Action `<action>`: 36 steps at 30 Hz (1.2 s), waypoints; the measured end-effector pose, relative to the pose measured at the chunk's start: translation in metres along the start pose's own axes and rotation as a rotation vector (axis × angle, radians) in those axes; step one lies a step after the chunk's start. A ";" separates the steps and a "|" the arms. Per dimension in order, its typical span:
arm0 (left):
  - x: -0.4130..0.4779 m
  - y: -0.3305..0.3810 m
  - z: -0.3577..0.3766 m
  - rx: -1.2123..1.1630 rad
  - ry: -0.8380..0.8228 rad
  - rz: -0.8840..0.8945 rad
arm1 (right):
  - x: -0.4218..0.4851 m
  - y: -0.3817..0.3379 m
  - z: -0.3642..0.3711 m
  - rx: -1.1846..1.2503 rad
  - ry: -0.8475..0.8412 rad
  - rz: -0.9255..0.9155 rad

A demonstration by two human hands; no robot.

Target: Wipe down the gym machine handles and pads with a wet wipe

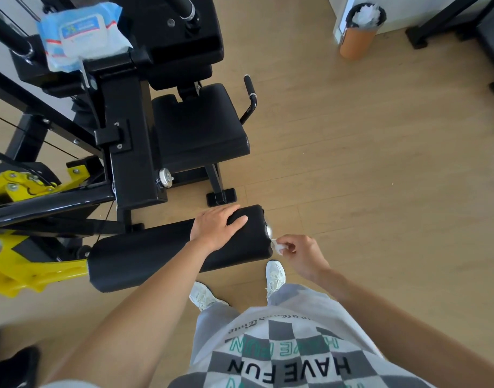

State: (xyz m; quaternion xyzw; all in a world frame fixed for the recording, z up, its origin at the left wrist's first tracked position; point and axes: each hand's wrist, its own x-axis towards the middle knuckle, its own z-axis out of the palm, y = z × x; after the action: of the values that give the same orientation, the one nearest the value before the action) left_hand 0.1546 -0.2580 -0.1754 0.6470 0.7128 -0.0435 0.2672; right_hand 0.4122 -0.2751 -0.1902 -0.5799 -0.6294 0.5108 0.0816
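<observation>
A long black roller pad [156,256] lies across the lower middle on a yellow arm. My left hand [216,226] rests flat on the pad's right end, fingers spread. My right hand [299,253] pinches a small crumpled white wet wipe [278,245] against the pad's metal end cap [268,230]. Above is the machine's black seat pad [201,127] with a black side handle [250,92]. A blue wet wipe pack [80,35] lies on top of the machine frame at the upper left.
An orange bin [357,37] with a black liner and white waste stands on the wooden floor at the upper right. Black equipment legs [441,23] fill the far right corner. A yellow frame [22,186] and cables are at the left. My white shoes [275,275] stand beside the pad.
</observation>
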 end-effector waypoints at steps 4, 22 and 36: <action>-0.004 0.000 0.009 0.031 0.200 0.017 | 0.012 -0.007 -0.011 0.004 0.074 0.037; -0.053 0.007 0.052 0.077 0.274 -0.050 | 0.003 0.003 0.002 -0.021 -0.039 0.013; -0.030 0.006 0.035 0.198 0.246 -0.048 | -0.003 -0.001 0.011 0.009 -0.003 -0.093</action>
State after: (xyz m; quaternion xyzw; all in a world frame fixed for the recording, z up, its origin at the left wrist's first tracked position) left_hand 0.1717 -0.2983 -0.1902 0.6533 0.7477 -0.0405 0.1118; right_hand 0.4048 -0.2839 -0.1933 -0.5488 -0.6535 0.5102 0.1071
